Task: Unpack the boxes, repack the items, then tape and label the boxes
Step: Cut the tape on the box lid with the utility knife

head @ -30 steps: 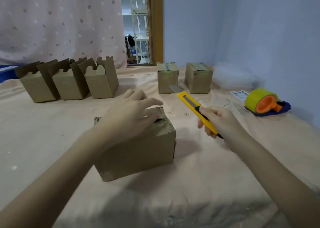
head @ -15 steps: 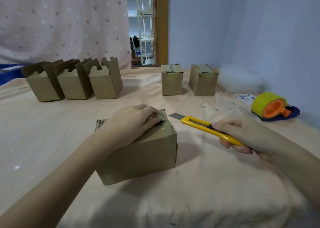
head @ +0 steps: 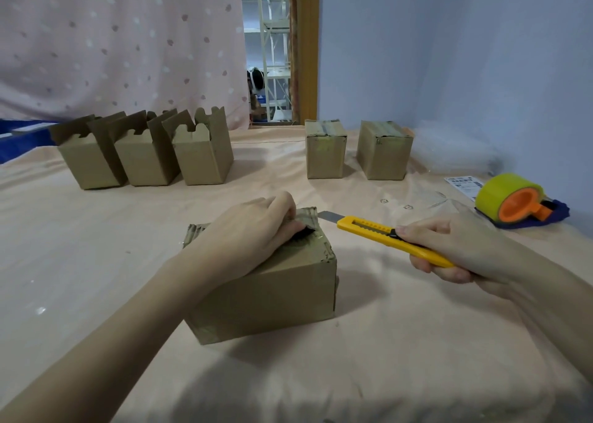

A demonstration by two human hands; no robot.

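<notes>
A box on a big table, with a hand on top and a knife beside it.

A peach cloth (head: 96, 262) covers the whole table, with a blue wall (head: 465, 53) on the right and a spotty pink curtain (head: 112, 37) at the back. Three open boxes (head: 144, 153) stand in a row far left, and two shut boxes (head: 353, 148) stand far right. The near box (head: 272, 291) sits in the middle. The left hand (head: 253, 233) lies on its top with fingers curled over the far edge, hiding part of the lid. The right hand (head: 449, 246) grips a yellow knife (head: 369, 230), its blade tip just beside the box's far corner. A tape roll (head: 510, 198) lies near the wall, next to a paper label (head: 465, 185) too small to read. Shelves in the doorway (head: 272, 53) are blurry.
</notes>
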